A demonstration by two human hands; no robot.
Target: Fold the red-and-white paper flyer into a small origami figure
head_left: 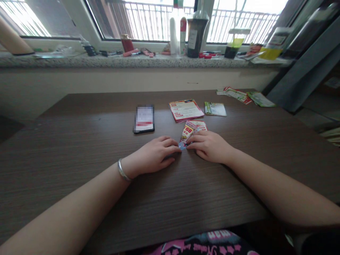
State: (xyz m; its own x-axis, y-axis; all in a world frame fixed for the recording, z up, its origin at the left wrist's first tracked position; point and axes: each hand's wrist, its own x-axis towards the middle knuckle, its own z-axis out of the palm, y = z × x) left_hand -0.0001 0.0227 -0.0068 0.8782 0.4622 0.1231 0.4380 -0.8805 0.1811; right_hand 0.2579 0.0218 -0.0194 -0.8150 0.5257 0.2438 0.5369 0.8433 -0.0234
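A colourful printed leaflet point(188, 131), partly folded to a point at its near end, lies on the table between my hands. My left hand point(158, 154) rests with fingers outstretched and the thumb apart, its fingertips at the leaflet's near tip. On the leaflet's right side, my right hand point(212, 146) has its fingers bent down and pressed on the paper, covering part of it. Just beyond lies a stack of printed leaflets point(186, 109). To its right is a smaller stack of green-and-white leaflets point(215, 109).
A phone point(144, 118) with a lit screen lies left of the stacks on the dark wooden table point(79, 148). More folded leaflets point(237, 95) lie at the far right edge. Bottles and small items stand on the stone windowsill point(92, 63) behind.
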